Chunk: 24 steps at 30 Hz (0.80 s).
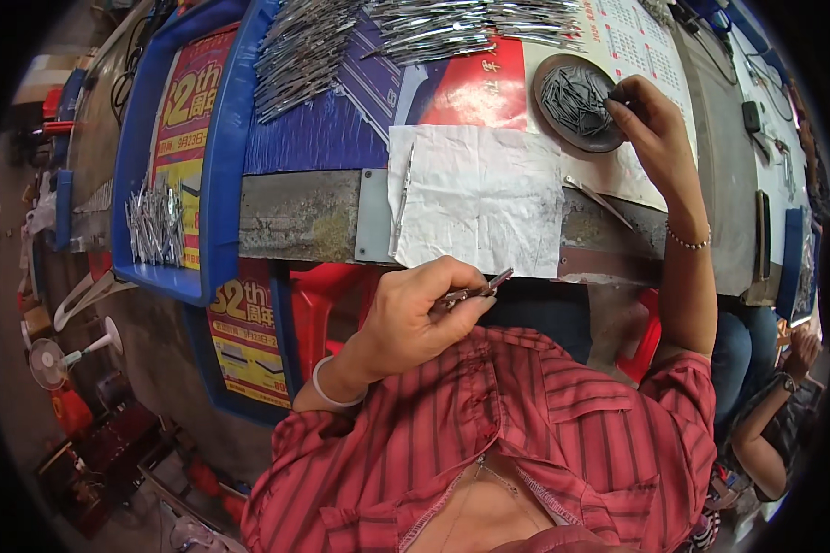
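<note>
A slim, silvery jointed metal piece (475, 293) sits in the left hand (413, 309), just off the front edge of the worn grey surface (295, 217), near the front edge of a creased white sheet (489, 198). Its long axis slants, the exposed tip pointing rightward and away from the person, the other end hidden in the palm. The left hand is curled closed around it, thumb and forefinger pressing on its sides. The right hand (657, 124) is at the right rim of a round, dark brown dish (602, 145) filled with small grey metal pins (572, 92); its thumb and forefinger are drawn close together, and I cannot tell whether anything is between them. Along the white sheet's left edge lies a thin silver metal strip (403, 198), its long axis running front to back. Right of the sheet, a pointed silver metal tool (599, 201) lies aslant, its tapered end toward the surface's front edge. Heaps of slender silvery metal pieces (309, 55) spread along the far side. Beyond the surface's left part stands a deep blue plastic tray (221, 175), with a cluster of shiny metal parts (155, 226) near its front end.
</note>
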Tool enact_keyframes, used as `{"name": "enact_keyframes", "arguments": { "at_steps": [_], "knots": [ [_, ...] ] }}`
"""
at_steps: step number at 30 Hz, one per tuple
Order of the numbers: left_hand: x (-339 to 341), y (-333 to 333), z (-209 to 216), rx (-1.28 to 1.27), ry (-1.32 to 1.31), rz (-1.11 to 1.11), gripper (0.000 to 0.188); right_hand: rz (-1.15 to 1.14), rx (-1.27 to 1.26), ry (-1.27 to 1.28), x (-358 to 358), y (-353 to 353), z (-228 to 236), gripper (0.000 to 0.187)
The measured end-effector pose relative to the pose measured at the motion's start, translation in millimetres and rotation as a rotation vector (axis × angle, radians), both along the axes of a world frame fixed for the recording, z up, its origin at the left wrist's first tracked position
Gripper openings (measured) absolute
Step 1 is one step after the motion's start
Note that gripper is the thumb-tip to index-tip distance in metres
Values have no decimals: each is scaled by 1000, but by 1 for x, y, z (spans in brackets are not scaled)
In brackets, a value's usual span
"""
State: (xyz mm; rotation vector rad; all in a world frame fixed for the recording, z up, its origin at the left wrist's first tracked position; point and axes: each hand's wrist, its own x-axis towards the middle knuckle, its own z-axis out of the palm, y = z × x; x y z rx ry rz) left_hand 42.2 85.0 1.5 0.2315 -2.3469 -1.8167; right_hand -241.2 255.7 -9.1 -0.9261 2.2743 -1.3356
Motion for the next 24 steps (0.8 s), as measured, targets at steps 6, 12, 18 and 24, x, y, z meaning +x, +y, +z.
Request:
{"name": "enact_keyframes", "arguments": {
  "at_steps": [6,12,18,24],
  "knots": [
    [0,6,1,111,-24,24,21,2,-107,-24,-5,4,-6,8],
    [-2,4,1,132,-19,-50,23,-36,-113,-78,-9,4,-13,10],
    [3,6,-5,191,-11,-29,21,-39,-96,-118,4,4,-4,11],
    [3,2,-1,87,-47,7,15,180,-123,-534,87,-5,36,24]
  ]
}}
